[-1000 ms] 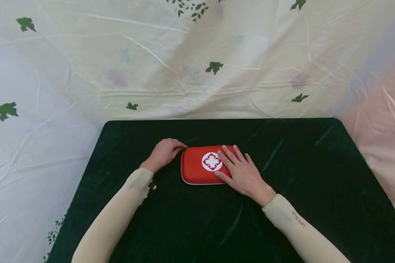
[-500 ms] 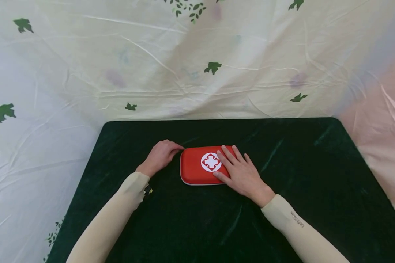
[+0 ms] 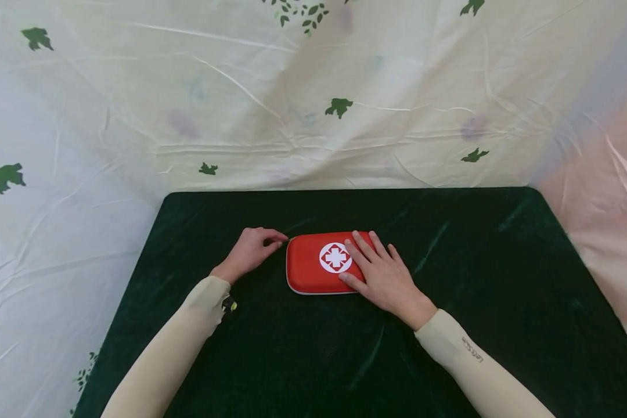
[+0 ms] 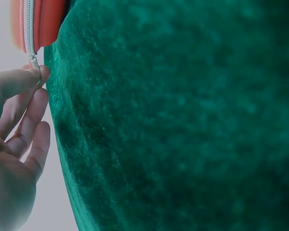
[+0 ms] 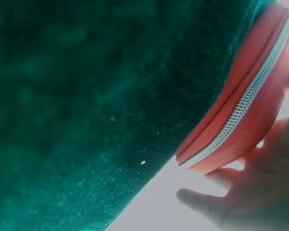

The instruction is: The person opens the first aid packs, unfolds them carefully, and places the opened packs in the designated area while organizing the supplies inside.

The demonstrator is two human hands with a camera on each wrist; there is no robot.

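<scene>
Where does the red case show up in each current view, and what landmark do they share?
Head: the red case lies just below and right of centre, under the right hand.
Left wrist: the red case is at top left, cut off by the top edge; the left hand pinches its zipper pull.
Right wrist: the red case slants up toward the upper right corner.
Shared landmark: the green cloth under it.

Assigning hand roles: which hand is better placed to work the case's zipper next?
Probably the left hand: it pinches the zipper pull beside a corner of the red case. The right hand lies spread on the case's top, suited to steadying.
</scene>
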